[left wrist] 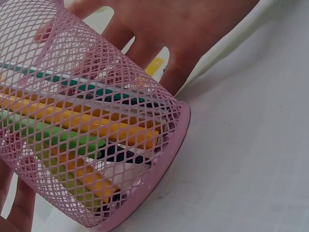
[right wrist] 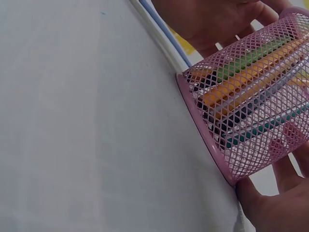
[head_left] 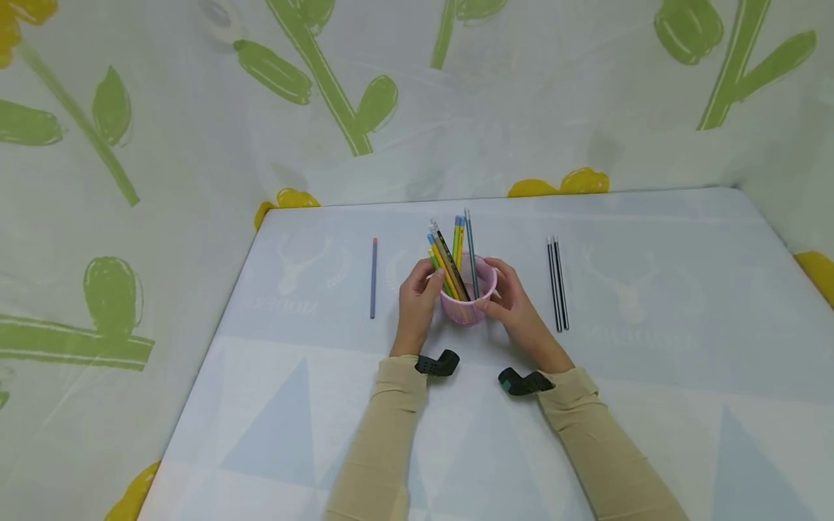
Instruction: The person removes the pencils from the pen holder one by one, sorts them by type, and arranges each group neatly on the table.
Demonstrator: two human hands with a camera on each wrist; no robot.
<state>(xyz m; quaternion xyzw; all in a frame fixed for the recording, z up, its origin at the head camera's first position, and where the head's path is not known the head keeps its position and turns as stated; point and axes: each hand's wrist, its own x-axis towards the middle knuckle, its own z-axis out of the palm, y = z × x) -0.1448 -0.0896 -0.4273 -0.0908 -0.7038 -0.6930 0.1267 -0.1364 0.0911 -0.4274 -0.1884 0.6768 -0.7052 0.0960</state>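
pink mesh cup, mid-table btwn both hands, approx. upright in head view; base at or just above tabletop, can't tell which. inside: pencils (yellow, green, black, teal, etc.), most leaning l. against the rim, teal one nearer r.; lower ends show thru mesh in both wrist views.

step in hand (judged): steadying the cup w/ 2 hands. best done w/ even, light pressure from opposite sides, as mesh may flex; keep base level so leaning pencils don't slide; keep l. thumb clear of them.

grip: l. hand grasps l. side, thumb near rim beside pencils (contact w/ them unclear); r. hand grasps r. side, fingers spread along mesh. both spread approx. to cup's width, neither clenched.

farther out: lone blue-violet pencil on table to l.; 3 striped pencils lying side by side to r., apart from r. hand. beyond: pale tabletop, then wall w/ leaf print.
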